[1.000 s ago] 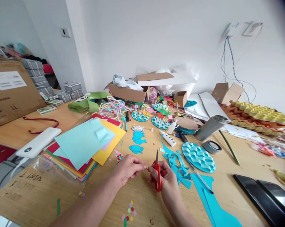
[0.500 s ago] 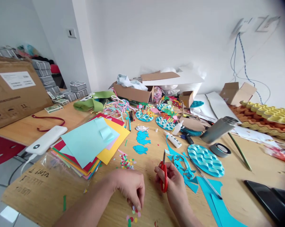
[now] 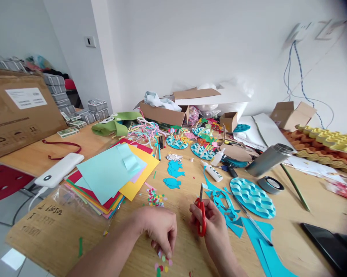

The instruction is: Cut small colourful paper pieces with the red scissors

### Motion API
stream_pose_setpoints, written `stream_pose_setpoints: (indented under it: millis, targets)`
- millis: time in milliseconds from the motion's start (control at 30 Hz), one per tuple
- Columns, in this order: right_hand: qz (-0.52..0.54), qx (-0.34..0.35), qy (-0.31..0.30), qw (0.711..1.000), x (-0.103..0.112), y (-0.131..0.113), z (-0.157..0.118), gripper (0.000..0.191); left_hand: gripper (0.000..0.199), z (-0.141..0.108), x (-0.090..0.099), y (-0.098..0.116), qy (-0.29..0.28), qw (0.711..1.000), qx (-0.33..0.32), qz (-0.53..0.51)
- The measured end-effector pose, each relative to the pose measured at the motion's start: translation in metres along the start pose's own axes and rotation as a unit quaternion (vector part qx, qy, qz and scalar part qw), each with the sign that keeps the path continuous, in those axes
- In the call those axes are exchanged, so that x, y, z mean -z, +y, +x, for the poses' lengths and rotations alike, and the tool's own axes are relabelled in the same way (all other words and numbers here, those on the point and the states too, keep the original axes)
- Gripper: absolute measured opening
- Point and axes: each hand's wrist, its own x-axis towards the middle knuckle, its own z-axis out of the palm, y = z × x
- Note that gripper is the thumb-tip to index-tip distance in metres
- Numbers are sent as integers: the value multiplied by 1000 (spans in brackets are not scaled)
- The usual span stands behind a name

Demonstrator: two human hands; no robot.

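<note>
Red-handled scissors [image 3: 201, 217] point upward, closed, in my right hand [image 3: 212, 223], whose fingers wrap the handles. My left hand [image 3: 161, 232] is bent down over the table with its fingers pinched together at a few small coloured paper dots [image 3: 163, 266]; whatever lies between the fingertips is too small to make out. Beyond it is another pile of coloured dots [image 3: 155, 198]. Blue paper fish [image 3: 172, 183] lie farther back in the middle. Blue paper scraps [image 3: 223, 204] and a wavy-patterned blue oval [image 3: 252, 197] are to the right of the scissors.
Stacked coloured paper [image 3: 104, 173] and a white power bank [image 3: 59, 170] lie left. Glue bottles [image 3: 213, 172], black tape [image 3: 269, 184], a metal flask [image 3: 269, 158] and a dark device [image 3: 329, 242] are right. Boxes [image 3: 163, 114] and egg trays [image 3: 320, 146] stand behind.
The view has shifted slightly, so the scene sits a little farther right and lower. Both hands keep nearly the same pose, with the scissors still held on the right.
</note>
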Motion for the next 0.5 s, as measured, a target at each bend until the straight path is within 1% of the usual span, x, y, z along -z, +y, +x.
stream_pose_setpoints:
  millis: [67, 133, 167, 233, 300, 367, 400, 467, 500]
  targets:
    - [1, -4, -1, 1000, 0, 0, 0, 27, 14, -1, 1, 1, 26, 999, -19, 29]
    - [3, -4, 2, 1000, 0, 0, 1, 28, 14, -1, 3, -1, 54, 996, -53, 44]
    - [3, -3, 3, 1000, 0, 0, 1, 29, 14, -1, 5, -3, 75, 994, -64, 42]
    - [3, -3, 3, 1000, 0, -1, 1, 29, 17, 1, 8, -9, 142, 988, -61, 15]
    - [1, -3, 0, 1000, -1, -2, 0, 29, 22, 3, 13, -16, 247, 968, -35, -24]
    - [3, -3, -1, 1000, -1, -3, 0, 29, 25, 5, 19, -24, 349, 936, -10, -54]
    - [6, -4, 0, 1000, -2, -3, -1, 29, 26, 5, 22, -28, 378, 923, 0, -70]
    - [9, -8, 5, 1000, -2, -4, -1, 31, 23, 6, 27, -34, 411, 905, 2, -106]
    - [10, -11, 7, 1000, -2, -4, -1, 32, 21, 6, 29, -37, 424, 899, 14, -114]
